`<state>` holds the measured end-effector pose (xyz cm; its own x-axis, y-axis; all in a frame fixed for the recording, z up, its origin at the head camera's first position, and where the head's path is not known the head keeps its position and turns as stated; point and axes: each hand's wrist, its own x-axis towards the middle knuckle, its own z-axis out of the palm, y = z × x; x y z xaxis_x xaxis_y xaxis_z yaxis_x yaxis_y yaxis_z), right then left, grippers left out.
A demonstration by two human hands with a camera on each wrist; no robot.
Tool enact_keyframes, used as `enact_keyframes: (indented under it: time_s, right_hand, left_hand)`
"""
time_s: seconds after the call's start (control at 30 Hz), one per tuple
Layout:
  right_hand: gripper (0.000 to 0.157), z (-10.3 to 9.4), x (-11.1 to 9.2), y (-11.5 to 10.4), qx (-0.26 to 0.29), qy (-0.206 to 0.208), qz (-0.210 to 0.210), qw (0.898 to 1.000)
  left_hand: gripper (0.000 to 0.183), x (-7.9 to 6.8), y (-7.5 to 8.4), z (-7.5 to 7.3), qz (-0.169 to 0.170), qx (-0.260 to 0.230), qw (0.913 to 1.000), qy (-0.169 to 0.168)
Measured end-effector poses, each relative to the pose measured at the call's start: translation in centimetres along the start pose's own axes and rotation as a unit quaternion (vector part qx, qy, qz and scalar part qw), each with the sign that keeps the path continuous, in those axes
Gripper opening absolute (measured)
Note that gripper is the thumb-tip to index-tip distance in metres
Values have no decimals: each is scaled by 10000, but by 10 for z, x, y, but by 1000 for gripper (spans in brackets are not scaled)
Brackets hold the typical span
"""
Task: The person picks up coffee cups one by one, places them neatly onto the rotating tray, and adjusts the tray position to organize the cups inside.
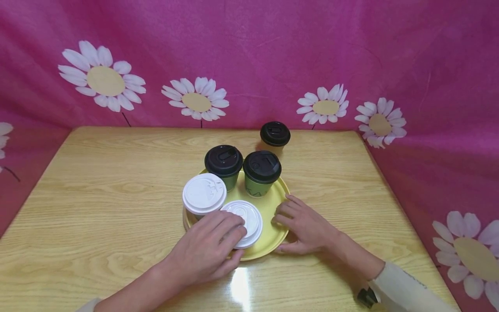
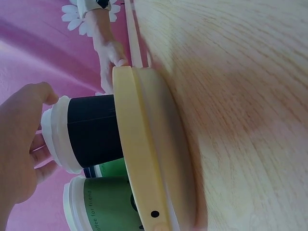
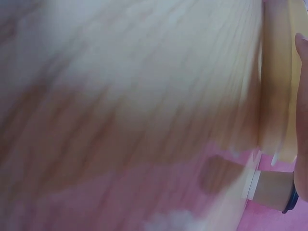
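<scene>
In the head view a round yellow tray point(image 1: 269, 240) carries several lidded paper cups. My left hand point(image 1: 210, 247) is over the front cup, its white lid point(image 1: 251, 223) partly covered by my fingers. The left wrist view shows this cup's black body point(image 2: 94, 132) standing on the tray, with my thumb at one side of its lid and fingers at the other. My right hand point(image 1: 308, 225) holds the tray's right edge, fingers over the rim and thumb outside. Beside the front cup stands another white-lidded cup point(image 1: 204, 193); its green body point(image 2: 110, 202) shows in the left wrist view.
Two green cups with black lids, one at the left point(image 1: 224, 161) and one at the right point(image 1: 261, 173), stand at the tray's back. Behind them another black-lidded cup point(image 1: 275, 134) stands on the wooden table point(image 1: 109, 186). A pink flowered cloth point(image 1: 249, 56) hangs around the table.
</scene>
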<state>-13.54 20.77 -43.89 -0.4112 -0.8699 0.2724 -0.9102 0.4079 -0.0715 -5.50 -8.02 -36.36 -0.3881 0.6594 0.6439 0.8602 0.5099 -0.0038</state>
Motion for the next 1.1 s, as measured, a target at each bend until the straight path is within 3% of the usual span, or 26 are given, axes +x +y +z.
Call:
enact_keyframes:
  time_s: [1.1]
  right_hand:
    - [56, -2, 0, -26, -279, -161, 648, 9974]
  left_hand:
    - [21, 0, -5, -4, -93, 5, 9999, -66]
